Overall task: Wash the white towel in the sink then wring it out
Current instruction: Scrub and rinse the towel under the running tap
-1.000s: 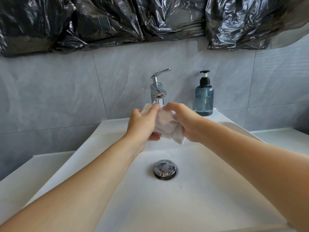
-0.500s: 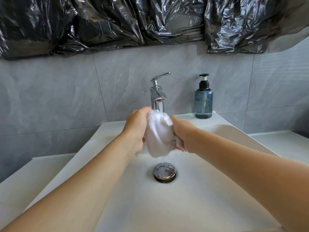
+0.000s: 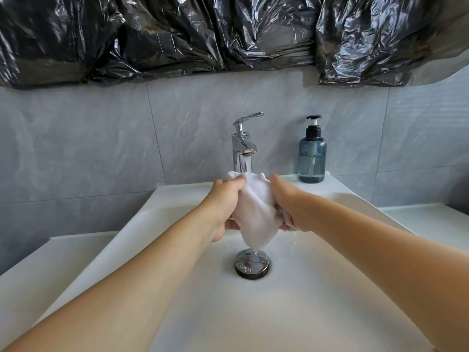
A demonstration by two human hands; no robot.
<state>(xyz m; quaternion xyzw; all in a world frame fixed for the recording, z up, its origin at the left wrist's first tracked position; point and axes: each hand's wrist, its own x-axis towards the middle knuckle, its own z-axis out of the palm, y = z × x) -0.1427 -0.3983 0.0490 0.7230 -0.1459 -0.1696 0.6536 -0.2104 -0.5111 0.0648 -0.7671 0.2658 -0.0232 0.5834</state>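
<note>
Head view: washing step in hand, left hand (image 3: 223,199) and right hand (image 3: 291,201) both gripping white towel (image 3: 256,212) under running faucet (image 3: 242,146), above drain (image 3: 253,266) of sink (image 3: 330,301); next, probably, shutting water, then twisting to wring.

— What is standing at the back, off to the right?

— A translucent blue-grey plastic pump bottle with a black pump head (image 3: 312,158) is sitting upright against the wall, about half full of liquid.

— And the wall itself?

— Pale grey marbled wall tiles (image 3: 101,148) are running across it, with thin grout lines showing. Above them, crumpled glossy black plastic sheeting (image 3: 177,34) is hanging in folds along the whole top.

— Anything to the sides?

— A flat white countertop (image 3: 431,219) is extending out on both sides.
</note>
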